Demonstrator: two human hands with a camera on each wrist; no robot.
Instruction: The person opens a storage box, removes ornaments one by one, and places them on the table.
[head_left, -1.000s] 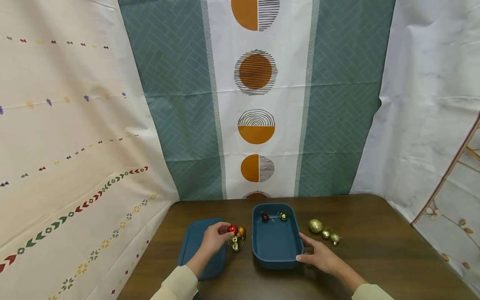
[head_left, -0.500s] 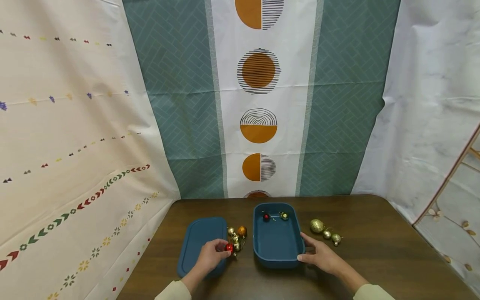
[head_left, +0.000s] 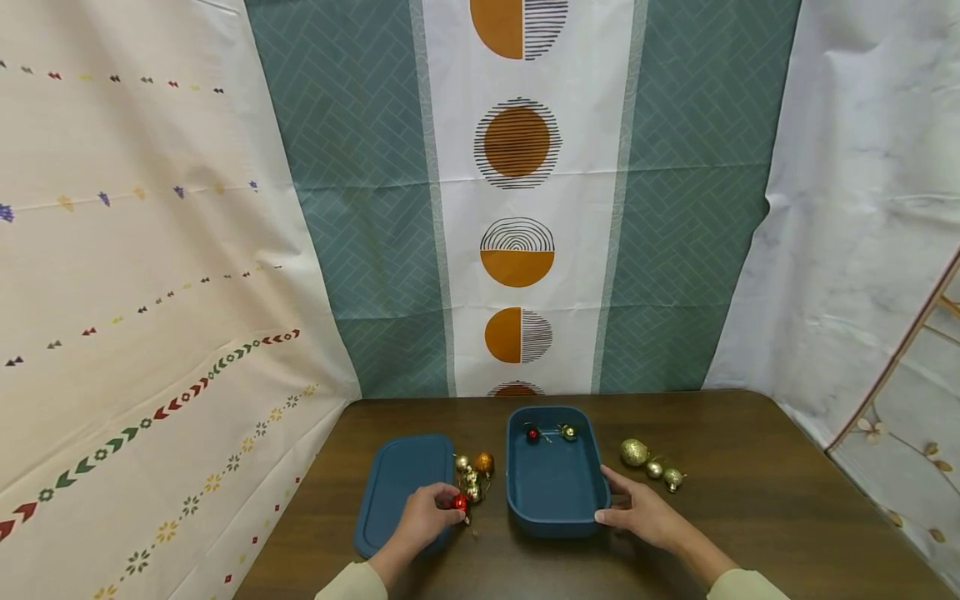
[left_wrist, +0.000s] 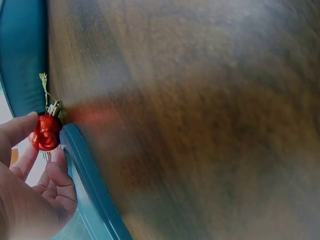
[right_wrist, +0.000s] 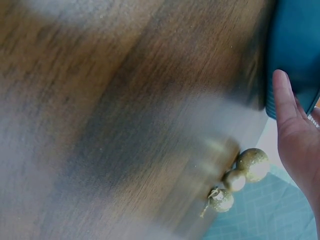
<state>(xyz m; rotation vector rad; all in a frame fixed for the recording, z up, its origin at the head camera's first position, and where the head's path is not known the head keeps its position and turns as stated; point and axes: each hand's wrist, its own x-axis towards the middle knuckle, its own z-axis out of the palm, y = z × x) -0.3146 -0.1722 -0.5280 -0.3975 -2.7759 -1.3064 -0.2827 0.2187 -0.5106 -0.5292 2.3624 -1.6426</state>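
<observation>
My left hand (head_left: 425,518) pinches a shiny red Christmas bauble (left_wrist: 46,134) between thumb and fingers, low beside the right edge of a flat blue lid (head_left: 405,479). A gold cap and cord stick out from it in the left wrist view. Just beyond lie several baubles, among them an orange one (head_left: 485,463) and a gold one (head_left: 462,461). My right hand (head_left: 637,510) rests against the front right corner of a blue box (head_left: 555,528), its thumb laid straight along the wall (right_wrist: 295,45). Inside, near the far end, are a small red bauble (head_left: 532,434) and a gold bauble (head_left: 570,432).
Right of the box, a large glittery gold bauble (head_left: 634,452) lies with a smaller gold bauble (head_left: 655,470) and another gold bauble (head_left: 673,478). The brown wooden table (head_left: 757,500) ends at hanging cloths (head_left: 525,275) behind.
My left hand has come toward the table's front with the red bauble, from beside the orange one to the lid's right edge. My right hand stays at the box.
</observation>
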